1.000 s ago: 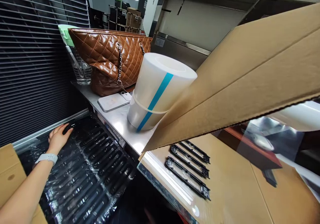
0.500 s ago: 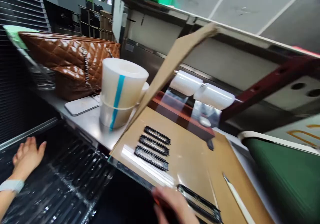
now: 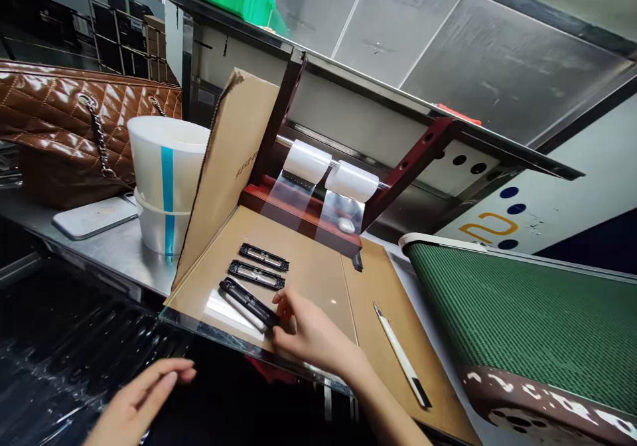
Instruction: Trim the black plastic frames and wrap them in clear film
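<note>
A slim black plastic frame (image 3: 249,301) with a long slot lies slanted near the glass-covered board's (image 3: 318,287) front edge. My right hand (image 3: 306,330) has its thumb and fingers closed on this frame's right end. Behind it, two similar black frames (image 3: 256,275) lie side by side, flat on the board. My left hand (image 3: 142,396) is in front of the board at lower left, with thumb and forefinger stretched out and nothing held; its other fingers are partly hidden.
A white-handled craft knife (image 3: 401,356) lies at right, beside a green conveyor belt (image 3: 527,320). Two film rolls (image 3: 351,180) hang behind the board. An upright cardboard flap (image 3: 223,167), large film rolls (image 3: 152,167), a phone (image 3: 94,217) and a brown quilted bag (image 3: 54,114) stand left.
The view has swung right. My right hand has moved to the nearest of the three grouped frames and gripped it, turning it aslant. My left hand has come closer to the board.
</note>
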Action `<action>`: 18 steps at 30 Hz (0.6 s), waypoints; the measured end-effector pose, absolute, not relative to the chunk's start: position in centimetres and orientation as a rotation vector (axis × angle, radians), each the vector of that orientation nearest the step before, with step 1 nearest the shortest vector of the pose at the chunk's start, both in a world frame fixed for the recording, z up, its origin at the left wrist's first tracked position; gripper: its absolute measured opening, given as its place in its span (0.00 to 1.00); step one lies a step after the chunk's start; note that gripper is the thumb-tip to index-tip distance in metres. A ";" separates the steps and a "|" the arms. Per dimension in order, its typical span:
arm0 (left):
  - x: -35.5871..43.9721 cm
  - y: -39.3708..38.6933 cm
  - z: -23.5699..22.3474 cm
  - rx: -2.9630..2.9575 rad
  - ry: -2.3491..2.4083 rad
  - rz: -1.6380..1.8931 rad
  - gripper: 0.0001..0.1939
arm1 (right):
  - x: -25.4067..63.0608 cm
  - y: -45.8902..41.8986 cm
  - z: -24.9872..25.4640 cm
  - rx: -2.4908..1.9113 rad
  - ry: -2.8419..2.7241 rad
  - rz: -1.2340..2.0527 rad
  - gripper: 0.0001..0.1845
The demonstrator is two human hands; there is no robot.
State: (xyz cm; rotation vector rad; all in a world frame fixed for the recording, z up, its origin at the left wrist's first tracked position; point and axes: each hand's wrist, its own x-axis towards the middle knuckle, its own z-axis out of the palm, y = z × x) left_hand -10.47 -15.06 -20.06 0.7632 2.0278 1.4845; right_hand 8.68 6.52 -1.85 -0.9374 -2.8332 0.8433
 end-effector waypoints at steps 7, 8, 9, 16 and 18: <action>-4.9 -11.4 -19.7 0.680 1.492 1.533 0.27 | 11.1 2.7 -2.2 -0.912 -2.730 1.339 0.18; -4.5 -11.3 -19.9 0.653 1.447 1.556 0.28 | 11.5 2.1 -2.4 -0.900 -2.738 1.315 0.18; -4.2 -11.3 -20.1 0.624 1.408 1.580 0.28 | 11.9 1.5 -2.6 -0.890 -2.746 1.291 0.18; -3.3 -14.6 -19.1 0.460 1.284 1.658 0.29 | 14.0 -0.7 -5.1 -0.798 -2.733 1.305 0.30; -2.7 -15.4 -18.0 0.417 1.300 1.692 0.29 | 14.1 -1.1 -6.0 -0.716 -2.686 1.364 0.44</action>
